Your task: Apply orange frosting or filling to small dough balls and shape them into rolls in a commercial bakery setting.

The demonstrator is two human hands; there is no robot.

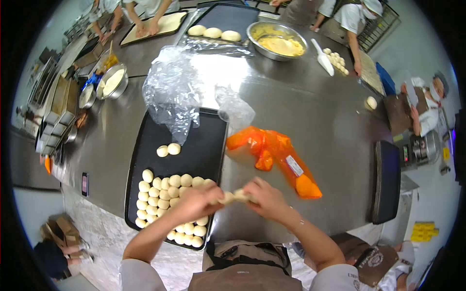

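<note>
Both my left hand (204, 199) and my right hand (265, 199) grip a piece of pale dough (233, 197), one at each end. The dough is held above the steel worktop, near the right edge of a black baking tray (193, 134). Rows of round dough balls (164, 194) fill the near part of that tray, some of them hidden by my left forearm. Two more balls (168, 149) lie apart, farther up the tray. Just beyond my right hand lies an orange plastic bag (287, 160) with a white label. My fingers are slightly blurred.
Crumpled clear plastic (174, 83) overlaps the tray's far end. Farther off are a steel bowl of yellow filling (278, 42), a white scoop (323, 58) and a tray with three large dough pieces (213, 32). Stacked black trays (386, 182) stand at right. Several people work around the table.
</note>
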